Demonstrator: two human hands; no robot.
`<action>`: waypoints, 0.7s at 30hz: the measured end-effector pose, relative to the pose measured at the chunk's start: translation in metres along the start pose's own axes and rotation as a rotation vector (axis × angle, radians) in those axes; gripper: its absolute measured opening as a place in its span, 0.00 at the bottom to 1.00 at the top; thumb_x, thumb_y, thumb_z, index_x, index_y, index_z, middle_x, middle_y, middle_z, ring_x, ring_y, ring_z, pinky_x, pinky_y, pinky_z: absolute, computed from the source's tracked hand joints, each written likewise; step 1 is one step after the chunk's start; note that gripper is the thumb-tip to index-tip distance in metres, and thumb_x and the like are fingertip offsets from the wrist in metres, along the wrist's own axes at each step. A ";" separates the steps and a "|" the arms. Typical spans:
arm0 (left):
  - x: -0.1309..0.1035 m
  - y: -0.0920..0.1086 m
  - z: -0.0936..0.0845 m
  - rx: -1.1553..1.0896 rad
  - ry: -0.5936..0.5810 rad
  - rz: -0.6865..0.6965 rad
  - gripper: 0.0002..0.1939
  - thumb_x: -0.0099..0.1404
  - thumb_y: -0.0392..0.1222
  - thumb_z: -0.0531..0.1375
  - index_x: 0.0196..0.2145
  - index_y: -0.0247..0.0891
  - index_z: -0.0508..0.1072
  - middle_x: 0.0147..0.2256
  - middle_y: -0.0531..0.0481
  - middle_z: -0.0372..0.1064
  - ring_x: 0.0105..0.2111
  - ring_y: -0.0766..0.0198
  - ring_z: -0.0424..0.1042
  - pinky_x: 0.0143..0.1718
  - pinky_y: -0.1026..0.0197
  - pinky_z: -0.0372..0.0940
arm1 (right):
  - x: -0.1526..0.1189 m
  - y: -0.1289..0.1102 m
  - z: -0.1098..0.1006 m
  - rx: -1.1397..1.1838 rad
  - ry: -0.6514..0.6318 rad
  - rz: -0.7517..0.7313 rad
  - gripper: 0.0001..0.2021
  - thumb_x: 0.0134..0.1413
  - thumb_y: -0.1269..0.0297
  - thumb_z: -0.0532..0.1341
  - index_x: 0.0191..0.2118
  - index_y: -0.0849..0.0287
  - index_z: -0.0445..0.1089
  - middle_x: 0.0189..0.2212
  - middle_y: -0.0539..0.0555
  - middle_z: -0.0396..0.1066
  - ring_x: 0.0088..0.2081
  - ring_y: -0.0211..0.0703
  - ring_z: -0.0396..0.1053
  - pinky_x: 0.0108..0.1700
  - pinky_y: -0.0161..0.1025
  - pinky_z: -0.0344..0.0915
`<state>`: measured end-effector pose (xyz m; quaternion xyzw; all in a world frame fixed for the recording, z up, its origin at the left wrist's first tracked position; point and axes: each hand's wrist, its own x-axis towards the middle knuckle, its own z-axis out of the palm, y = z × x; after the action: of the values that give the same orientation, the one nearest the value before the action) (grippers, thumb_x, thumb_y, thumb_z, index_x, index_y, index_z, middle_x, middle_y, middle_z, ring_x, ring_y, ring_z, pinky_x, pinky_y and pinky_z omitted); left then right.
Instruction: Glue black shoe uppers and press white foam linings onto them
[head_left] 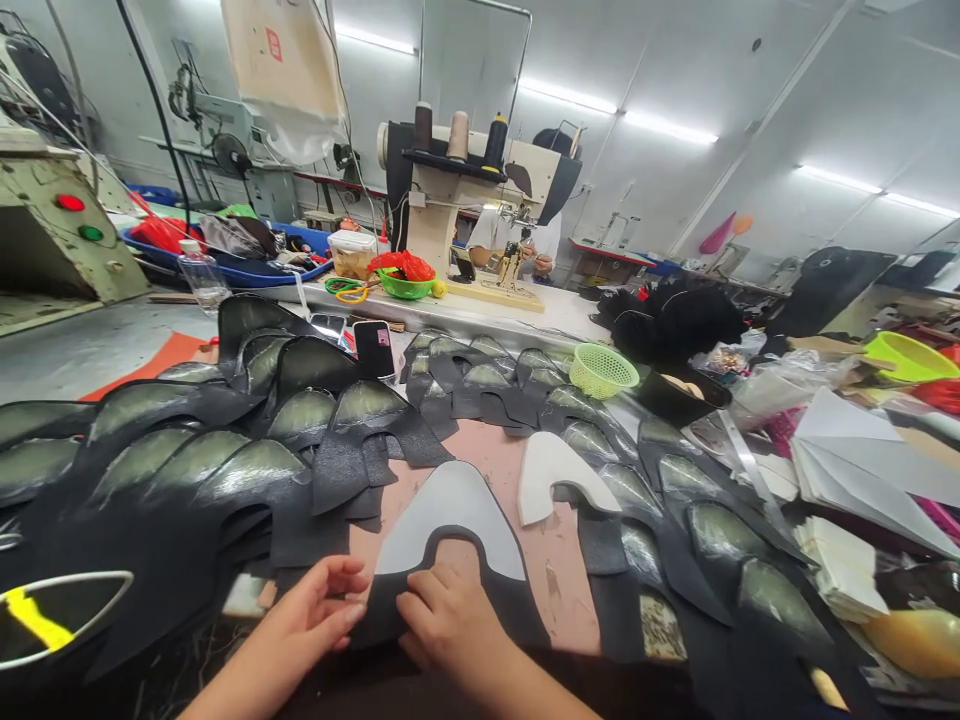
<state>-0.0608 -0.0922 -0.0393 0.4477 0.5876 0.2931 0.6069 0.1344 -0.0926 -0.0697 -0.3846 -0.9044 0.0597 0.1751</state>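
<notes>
A black curved piece [517,608] with a white panel [457,500] on its upper part lies on the pink board [562,590] in front of me. My right hand [450,610] rests on its lower inner edge, fingers curled and pressed on the black material. At the piece's lower left edge is my left hand [322,605], its fingers apart and slightly bent, with nothing between them. To the right, a loose white curved piece [562,475] lies on the board. Many black pieces with shiny greyish patches [225,465] overlap on both sides.
A sewing machine [442,200] with thread spools stands behind the board, a person's hands beyond it. A light green basket [602,370], a phone [373,350] and a clear bottle [201,278] are near the back. White sheets [862,470] lie at the right.
</notes>
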 end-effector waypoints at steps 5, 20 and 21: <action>-0.001 0.004 0.009 0.026 0.054 -0.018 0.30 0.43 0.63 0.61 0.36 0.37 0.66 0.31 0.50 0.68 0.29 0.61 0.70 0.25 0.61 0.64 | -0.003 -0.002 -0.004 0.094 0.312 0.012 0.09 0.49 0.75 0.50 0.28 0.59 0.65 0.27 0.54 0.71 0.28 0.40 0.67 0.29 0.35 0.62; 0.005 0.023 0.048 0.446 -0.086 0.363 0.09 0.57 0.44 0.51 0.27 0.40 0.69 0.27 0.51 0.71 0.29 0.60 0.69 0.31 0.63 0.62 | 0.017 -0.005 -0.036 0.705 0.219 0.683 0.05 0.42 0.65 0.62 0.23 0.59 0.65 0.22 0.49 0.68 0.27 0.38 0.65 0.26 0.32 0.59; 0.005 0.024 0.048 0.466 -0.081 0.367 0.09 0.57 0.43 0.51 0.27 0.40 0.69 0.27 0.51 0.71 0.30 0.60 0.69 0.31 0.63 0.62 | 0.017 -0.005 -0.035 0.689 0.216 0.686 0.04 0.43 0.66 0.62 0.23 0.59 0.65 0.22 0.49 0.68 0.27 0.38 0.65 0.25 0.32 0.59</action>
<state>-0.0091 -0.0875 -0.0244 0.6851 0.5236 0.2369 0.4477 0.1330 -0.0849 -0.0309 -0.5835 -0.6302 0.3690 0.3551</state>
